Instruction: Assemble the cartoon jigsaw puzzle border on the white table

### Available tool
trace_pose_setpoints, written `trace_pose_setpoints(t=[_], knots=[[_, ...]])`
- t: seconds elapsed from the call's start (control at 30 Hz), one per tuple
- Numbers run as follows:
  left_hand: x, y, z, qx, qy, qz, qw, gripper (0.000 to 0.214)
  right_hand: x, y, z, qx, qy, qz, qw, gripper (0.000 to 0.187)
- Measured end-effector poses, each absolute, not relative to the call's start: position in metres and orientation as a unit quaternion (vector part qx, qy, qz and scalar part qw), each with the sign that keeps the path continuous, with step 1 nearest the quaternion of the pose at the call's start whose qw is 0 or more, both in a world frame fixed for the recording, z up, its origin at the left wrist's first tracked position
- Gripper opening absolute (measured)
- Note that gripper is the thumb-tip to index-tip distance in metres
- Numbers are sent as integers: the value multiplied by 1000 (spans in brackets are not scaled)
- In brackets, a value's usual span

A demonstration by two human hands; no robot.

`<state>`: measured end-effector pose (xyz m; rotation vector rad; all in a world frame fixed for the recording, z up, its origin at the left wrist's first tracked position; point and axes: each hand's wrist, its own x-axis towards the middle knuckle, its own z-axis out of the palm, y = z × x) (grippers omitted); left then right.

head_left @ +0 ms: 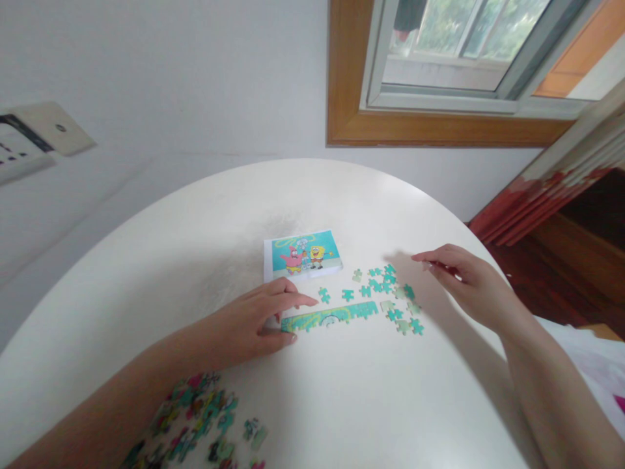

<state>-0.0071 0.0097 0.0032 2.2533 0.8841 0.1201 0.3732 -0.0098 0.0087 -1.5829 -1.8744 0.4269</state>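
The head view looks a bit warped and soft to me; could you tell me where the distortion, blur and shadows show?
Head view: the round table bulges and the window frame leans, a wide-lens warp; the puzzle pile at the bottom edge is blurred; the right hand casts a soft shadow leftward toward the loose pieces; daylight comes from the window.

Both forearms are bare to the elbow, with no rings or watch on left hand (254, 322) or right hand (463, 277)

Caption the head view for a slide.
Left hand rests on a joined puzzle strip; right hand hovers beside loose pieces on a white table.
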Motion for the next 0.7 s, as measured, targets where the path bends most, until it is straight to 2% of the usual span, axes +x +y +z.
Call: trace_pose_setpoints(t=[0.7], knots=[[-6, 9, 5, 875, 338, 49, 343, 49, 373, -10, 8, -599, -716, 165, 317, 26]])
